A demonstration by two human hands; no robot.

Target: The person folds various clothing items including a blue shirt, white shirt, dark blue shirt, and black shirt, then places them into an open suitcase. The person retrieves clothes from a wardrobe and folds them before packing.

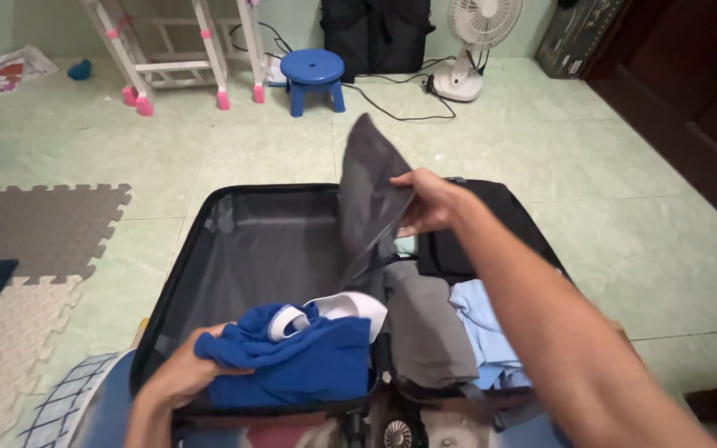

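Right hand point(426, 203) pinches the grey divider flap point(368, 199) upright over the open suitcase point(178, 274) while the left hand point(182, 371) clamps the blue shirt point(304, 361) at the near left corner, best pressed flat so that flap drops cleanly.

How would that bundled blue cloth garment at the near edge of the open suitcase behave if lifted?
The bundled blue cloth garment is creased and slumped, so it would probably flop and sag. It looks light for its bulk. The left hand grips one end only; the white shoe nestled against it might slide off.
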